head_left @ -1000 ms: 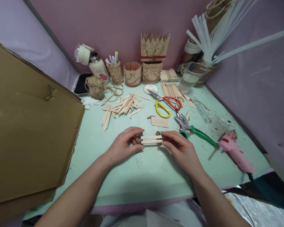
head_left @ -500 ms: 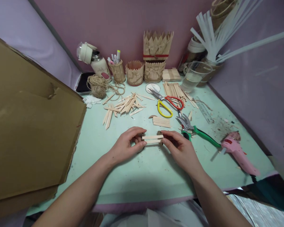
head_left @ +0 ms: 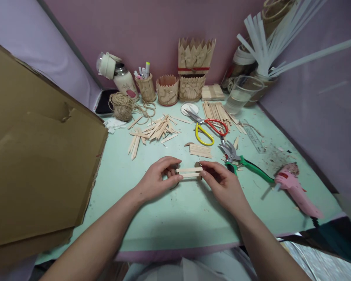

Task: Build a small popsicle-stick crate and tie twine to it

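Note:
A small wooden frame is held between my hands, with two pale sticks running across dark end pieces. My left hand grips its left end between thumb and fingers. On the other end, my right hand pinches with thumb and fingertips. The end pieces are partly hidden by my fingers. Just beyond the frame lies a neat row of short wooden sticks, with a small brown curved piece beside it.
Scissors, green-handled pruning shears and a pink glue gun lie to the right. Loose wooden strips are scattered behind my left hand. A clear cup of liquid stands at the back right. Cardboard rises at the left.
Both hands keep their hold on the small frame, almost still. The whole view has shifted very slightly; nothing was taken up or let go.

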`<state>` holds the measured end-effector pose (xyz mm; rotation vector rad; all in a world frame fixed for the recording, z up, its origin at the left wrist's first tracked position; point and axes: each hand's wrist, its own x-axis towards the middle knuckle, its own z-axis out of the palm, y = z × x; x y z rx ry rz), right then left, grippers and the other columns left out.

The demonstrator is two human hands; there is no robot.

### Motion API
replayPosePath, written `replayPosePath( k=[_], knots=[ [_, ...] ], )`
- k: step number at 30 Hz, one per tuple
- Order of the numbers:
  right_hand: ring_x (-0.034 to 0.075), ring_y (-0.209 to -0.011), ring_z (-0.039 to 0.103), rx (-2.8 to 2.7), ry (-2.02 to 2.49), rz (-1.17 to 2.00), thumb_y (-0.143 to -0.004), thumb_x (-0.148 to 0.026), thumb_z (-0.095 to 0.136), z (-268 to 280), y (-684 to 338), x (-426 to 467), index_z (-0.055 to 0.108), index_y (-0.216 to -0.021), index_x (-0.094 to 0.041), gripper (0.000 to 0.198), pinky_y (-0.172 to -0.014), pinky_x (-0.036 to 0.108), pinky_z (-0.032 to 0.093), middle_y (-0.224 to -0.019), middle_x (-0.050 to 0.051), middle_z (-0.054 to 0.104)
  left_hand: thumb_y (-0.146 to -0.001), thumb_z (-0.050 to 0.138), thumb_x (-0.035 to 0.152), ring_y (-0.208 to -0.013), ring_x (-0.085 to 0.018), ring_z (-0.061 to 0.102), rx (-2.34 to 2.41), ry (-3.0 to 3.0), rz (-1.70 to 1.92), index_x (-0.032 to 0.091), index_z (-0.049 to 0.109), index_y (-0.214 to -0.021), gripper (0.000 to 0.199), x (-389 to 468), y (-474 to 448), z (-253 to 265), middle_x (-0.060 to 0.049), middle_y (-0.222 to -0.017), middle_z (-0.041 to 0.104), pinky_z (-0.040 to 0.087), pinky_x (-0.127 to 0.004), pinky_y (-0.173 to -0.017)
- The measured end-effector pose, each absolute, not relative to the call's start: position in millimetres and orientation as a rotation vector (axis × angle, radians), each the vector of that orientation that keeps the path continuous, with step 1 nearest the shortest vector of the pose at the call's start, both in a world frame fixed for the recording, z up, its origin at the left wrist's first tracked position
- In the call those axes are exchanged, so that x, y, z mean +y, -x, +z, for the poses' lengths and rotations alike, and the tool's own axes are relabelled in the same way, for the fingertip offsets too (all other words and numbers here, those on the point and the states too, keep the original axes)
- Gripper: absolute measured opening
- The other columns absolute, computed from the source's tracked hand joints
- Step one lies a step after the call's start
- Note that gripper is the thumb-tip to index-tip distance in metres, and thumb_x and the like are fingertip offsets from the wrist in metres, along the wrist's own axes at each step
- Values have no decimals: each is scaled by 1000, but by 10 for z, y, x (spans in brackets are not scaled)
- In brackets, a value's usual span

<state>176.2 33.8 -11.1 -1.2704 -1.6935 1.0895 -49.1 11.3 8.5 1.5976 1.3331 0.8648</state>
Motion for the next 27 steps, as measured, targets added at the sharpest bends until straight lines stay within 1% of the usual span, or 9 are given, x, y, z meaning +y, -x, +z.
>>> replayPosePath(
  k=[4, 6, 9, 11, 12, 15, 18, 22, 27],
  knots=[
    [20, -90, 67, -1672, 1270, 1104, -88, -34, 61, -126, -1761, 340, 68, -108, -22, 25, -80, 36, 53, -104, 7, 71, -89, 60, 32, -91, -18, 63, 1349, -1642, 864, 16, 64, -116, 31, 121, 518, 90, -12, -114, 63, 53, -33, -82],
    [20, -88, 66, -1675, 1254, 1079, -88, -33, 61, -124, -1770, 332, 67, -109, -23, 24, -78, 35, 53, -102, 7, 70, -91, 58, 33, -96, -19, 63, 1315, -1663, 855, 18, 63, -119, 33, 122, 562, 96, -12, -119, 61, 53, -35, -86],
    [20, -89, 64, -1788, 1192, 885, -87, -30, 63, -88, -1790, 299, 65, -113, -25, 27, -77, 35, 52, -104, 7, 65, -83, 70, 34, -92, -18, 63, 1234, -1699, 824, 22, 58, -128, 48, 117, 626, 101, -13, -132, 53, 55, -34, -83],
    [22, -95, 62, -1915, 1128, 667, -86, -29, 65, -40, -1794, 268, 65, -112, -26, 25, -82, 37, 50, -105, 7, 64, -76, 77, 33, -88, -17, 61, 1230, -1768, 798, 24, 56, -130, 58, 113, 641, 95, -13, -135, 52, 54, -34, -83],
    [22, -97, 61, -1981, 1092, 559, -87, -28, 65, -11, -1790, 254, 66, -110, -26, 23, -84, 38, 48, -103, 7, 64, -75, 78, 33, -87, -16, 61, 1239, -1808, 786, 25, 56, -130, 60, 112, 637, 90, -13, -133, 53, 54, -34, -83],
    [22, -93, 60, -2161, 1009, 317, -89, -28, 64, 82, -1743, 236, 67, -102, -26, 14, -83, 39, 40, -95, 5, 68, -77, 76, 32, -85, -16, 60, 1270, -1884, 764, 24, 57, -128, 55, 108, 596, 66, -12, -128, 57, 53, -33, -81],
    [20, -89, 58, -2283, 955, 180, -92, -27, 62, 158, -1663, 258, 67, -98, -25, 9, -81, 38, 34, -91, 3, 71, -79, 74, 31, -84, -15, 60, 1296, -1901, 782, 23, 59, -124, 49, 98, 550, 49, -10, -123, 59, 53, -31, -79],
    [19, -87, 55, -2346, 904, 137, -93, -26, 60, 185, -1567, 296, 68, -92, -23, 8, -79, 37, 31, -88, 2, 71, -81, 72, 30, -82, -14, 61, 1284, -1880, 813, 21, 60, -121, 43, 85, 528, 48, -10, -120, 60, 54, -32, -80],
    [18, -84, 54, -2358, 879, 151, -93, -22, 59, 146, -1522, 305, 67, -90, -23, 9, -78, 36, 30, -86, 2, 70, -80, 73, 30, -81, -14, 61, 1265, -1859, 833, 19, 60, -120, 43, 86, 526, 55, -11, -118, 60, 54, -30, -77]
  ],
)
